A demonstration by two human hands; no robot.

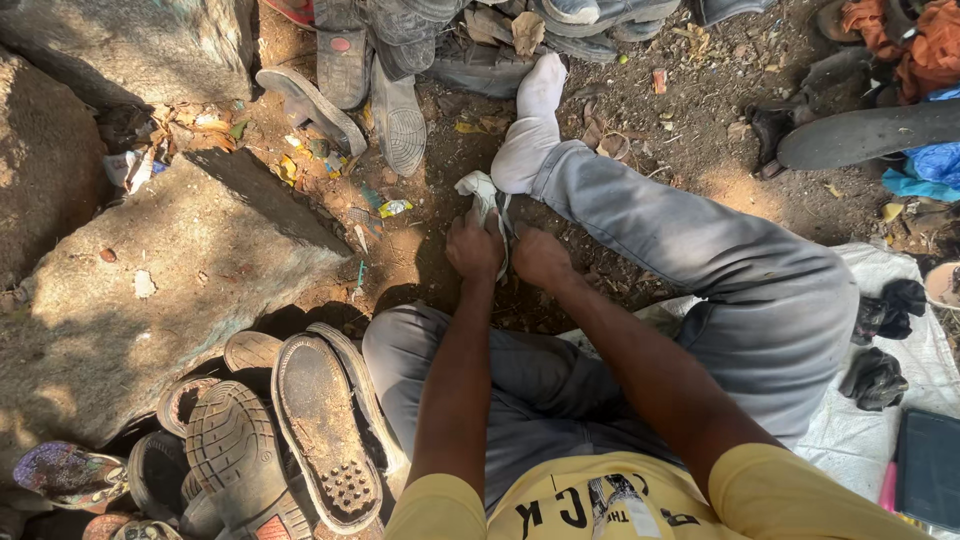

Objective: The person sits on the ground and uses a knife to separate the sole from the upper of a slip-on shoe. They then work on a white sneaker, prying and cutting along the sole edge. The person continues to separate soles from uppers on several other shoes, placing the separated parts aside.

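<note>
I sit on the ground in grey trousers, one leg stretched ahead with a white sock (532,125) on its foot. My left hand (474,245) and my right hand (540,256) are side by side just below that ankle, both closed on a crumpled white cloth or sock (485,195). The cloth sticks up between my fingers and lies against the trouser cuff. What the lower part of the cloth covers is hidden by my hands.
Worn shoe soles (318,425) are piled at the lower left beside a large flat stone (150,290). More soles and shoes (395,110) lie ahead. A white sheet (880,420) with dark cloth pieces and a dark tablet-like slab (928,465) lies at the right.
</note>
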